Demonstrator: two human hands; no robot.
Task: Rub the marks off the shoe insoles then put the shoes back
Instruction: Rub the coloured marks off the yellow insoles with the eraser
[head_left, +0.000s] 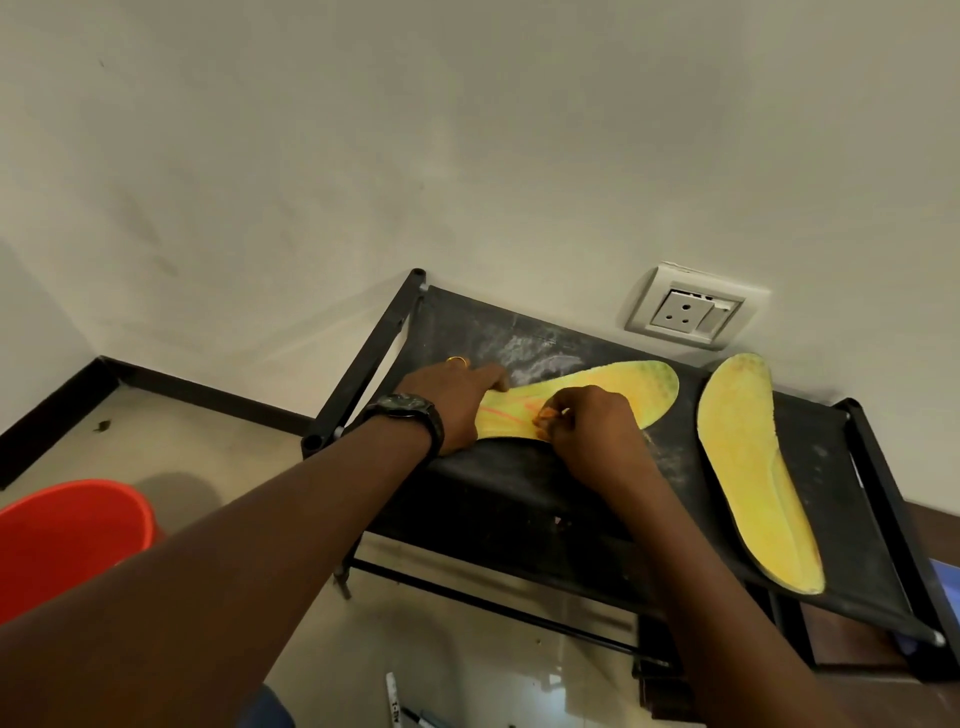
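Two yellow insoles lie on the black top shelf of a shoe rack (519, 499). My left hand (457, 400), with a watch on the wrist and a ring, presses flat on the heel end of the left insole (623, 384), which bears orange-red marks. My right hand (587, 421) has its fingers curled and pinches a small object against that insole; the object is mostly hidden by the fingers. The second insole (748, 467) lies untouched at the right. No shoes are in view.
A wall socket (685, 312) sits on the wall behind the rack. A red bucket (67, 535) stands on the floor at the left. Markers (395, 701) lie on the floor below. White dust covers part of the shelf fabric. The rack's lower bars show underneath.
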